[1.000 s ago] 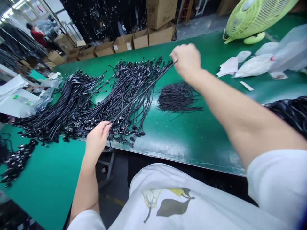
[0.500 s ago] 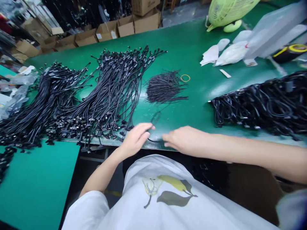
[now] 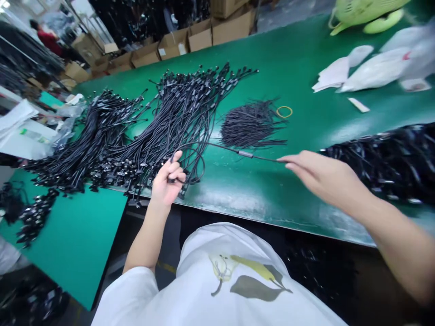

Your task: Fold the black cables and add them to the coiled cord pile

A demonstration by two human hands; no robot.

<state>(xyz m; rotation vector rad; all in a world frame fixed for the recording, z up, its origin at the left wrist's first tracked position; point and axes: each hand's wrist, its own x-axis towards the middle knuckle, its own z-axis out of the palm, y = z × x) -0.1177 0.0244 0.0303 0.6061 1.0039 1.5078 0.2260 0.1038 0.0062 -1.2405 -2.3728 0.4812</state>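
Note:
A black cable (image 3: 226, 148) with a grey sleeve on it stretches between my two hands above the green table. My left hand (image 3: 169, 176) has its fingers curled around one end, where part of the cable hangs in a loop. Between thumb and fingertips, my right hand (image 3: 314, 174) pinches the other end, pulled out to the right. Behind the cable lies a pile of short black ties (image 3: 249, 124). A large heap of black cables (image 3: 180, 113) spreads just beyond my left hand, connectors at both ends.
Another bundle of cables (image 3: 102, 122) lies farther left. At the right are coiled black cables (image 3: 384, 163). A yellow rubber band (image 3: 284, 112), white plastic bags (image 3: 377, 68) and a green fan (image 3: 367, 13) are on the table (image 3: 244, 190). Cardboard boxes (image 3: 173, 43) line its far edge.
My hands have moved apart, the right one going far to the right and the left one slightly left. The cable between them is now drawn out. The view has shifted left.

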